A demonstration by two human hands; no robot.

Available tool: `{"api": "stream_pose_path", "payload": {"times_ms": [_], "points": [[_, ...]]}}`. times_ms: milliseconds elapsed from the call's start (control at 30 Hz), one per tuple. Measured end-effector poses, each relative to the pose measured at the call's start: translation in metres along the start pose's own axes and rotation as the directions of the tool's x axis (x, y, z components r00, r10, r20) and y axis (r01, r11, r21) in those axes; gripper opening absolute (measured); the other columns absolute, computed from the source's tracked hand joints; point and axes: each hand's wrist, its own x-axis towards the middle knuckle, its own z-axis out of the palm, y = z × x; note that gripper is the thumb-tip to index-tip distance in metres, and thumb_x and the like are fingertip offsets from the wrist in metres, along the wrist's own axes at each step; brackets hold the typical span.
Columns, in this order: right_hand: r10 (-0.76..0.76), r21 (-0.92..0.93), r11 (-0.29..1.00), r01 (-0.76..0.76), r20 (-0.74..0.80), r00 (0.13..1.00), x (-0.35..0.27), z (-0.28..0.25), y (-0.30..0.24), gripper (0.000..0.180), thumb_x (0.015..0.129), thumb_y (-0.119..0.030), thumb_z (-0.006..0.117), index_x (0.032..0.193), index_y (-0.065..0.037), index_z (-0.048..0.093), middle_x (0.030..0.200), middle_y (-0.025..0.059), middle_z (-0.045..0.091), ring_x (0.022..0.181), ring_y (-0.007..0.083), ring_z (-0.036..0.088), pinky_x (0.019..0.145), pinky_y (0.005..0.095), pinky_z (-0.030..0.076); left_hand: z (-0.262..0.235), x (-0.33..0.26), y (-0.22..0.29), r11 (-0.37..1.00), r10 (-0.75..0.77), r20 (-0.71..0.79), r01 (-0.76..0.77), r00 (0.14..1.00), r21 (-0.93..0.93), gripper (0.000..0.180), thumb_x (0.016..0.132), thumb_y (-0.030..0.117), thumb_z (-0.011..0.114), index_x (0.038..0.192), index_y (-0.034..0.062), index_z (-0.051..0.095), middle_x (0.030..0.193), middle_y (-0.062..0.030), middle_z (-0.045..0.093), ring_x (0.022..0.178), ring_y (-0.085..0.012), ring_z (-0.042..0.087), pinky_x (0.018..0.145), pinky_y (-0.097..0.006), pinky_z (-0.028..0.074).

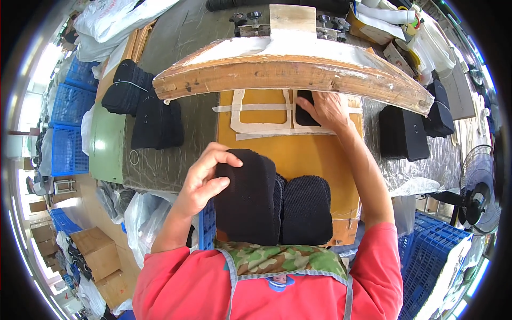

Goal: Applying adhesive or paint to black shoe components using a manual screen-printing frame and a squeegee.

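My left hand (205, 176) is at the upper left corner of a near stack of black fabric pads (245, 197). Its thumb and forefinger are apart and touch the top pad. A second stack of black pads (306, 208) stands just right of it. Further away, my right hand (330, 111) lies flat with its thumb spread, on and beside a black pad (305, 109) in the right opening of a pale template (261, 128). Its fingertips are partly hidden under the raised wooden frame (293, 72). The left opening (261, 109) shows the yellow board.
The yellow board (298, 152) lies on a plastic-covered table (160, 168). Black pad stacks stand left (157, 122) and right (404, 130). A clamp (253, 24) is behind the frame. Blue crates (434, 250) and a fan (480, 200) are at right, cardboard boxes (96, 250) at left.
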Motion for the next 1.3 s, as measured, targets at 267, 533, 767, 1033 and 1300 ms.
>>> {"api": "stream_pose_path", "payload": {"times_ms": [267,533,767,1033,1300], "points": [[-0.077,0.007,0.997,0.077,0.127,0.989,-0.006,-0.003,0.011,0.104,0.084,-0.075,0.051,0.149,0.003,0.028,0.147,0.0287,0.038,0.140,0.0399,0.033,0.115,0.0497,0.023,0.046,-0.014,-0.014,0.586,0.149,0.185,-0.237,0.971,0.775,0.049,0.079,0.002,0.063,0.127,0.0064,0.054,0.118,-0.0153,0.052,0.107,-0.0333,0.054,0.097,-0.044,0.041],[0.002,-0.010,1.000,0.001,0.231,0.973,-0.009,-0.009,0.004,0.089,0.086,-0.068,0.054,0.148,-0.006,0.038,0.148,0.0233,0.040,0.140,0.0374,0.033,0.116,0.0506,0.021,0.054,-0.028,-0.023,0.740,0.142,0.076,-0.157,0.987,0.654,0.054,0.082,-0.003,0.064,0.133,0.0039,0.049,0.127,-0.0188,0.046,0.118,-0.0396,0.049,0.099,-0.042,0.043],[-0.011,-0.010,1.000,0.011,-0.011,1.000,-0.017,0.010,-0.007,0.079,0.093,-0.063,0.048,0.149,-0.008,0.036,0.147,0.0177,0.042,0.141,0.0359,0.031,0.117,0.0526,0.016,0.038,-0.014,-0.021,0.983,-0.160,0.027,0.157,0.987,0.092,0.051,0.083,-0.006,0.058,0.132,0.0042,0.048,0.122,-0.0145,0.049,0.113,-0.0303,0.051,0.100,-0.036,0.040],[0.095,0.067,0.992,-0.106,0.148,0.984,-0.002,0.004,-0.008,0.068,0.098,-0.055,0.045,0.146,-0.008,0.040,0.144,0.0200,0.045,0.139,0.0370,0.034,0.117,0.0524,0.015,0.034,-0.003,-0.009,0.959,-0.030,0.255,-0.045,0.966,0.281,0.048,0.087,-0.009,0.052,0.133,0.0043,0.047,0.120,-0.0103,0.050,0.114,-0.0223,0.050,0.098,-0.033,0.040],[-0.021,0.015,1.000,0.019,0.190,0.982,-0.003,-0.012,-0.002,0.105,0.075,-0.076,0.061,0.149,-0.005,0.036,0.148,0.0205,0.041,0.143,0.0365,0.028,0.120,0.0511,0.012,0.031,0.000,-0.018,0.904,0.024,0.499,0.194,0.866,-0.381,0.046,0.086,-0.007,0.054,0.131,0.0036,0.048,0.127,-0.0065,0.049,0.122,-0.0176,0.043,0.104,-0.031,0.032]]}}
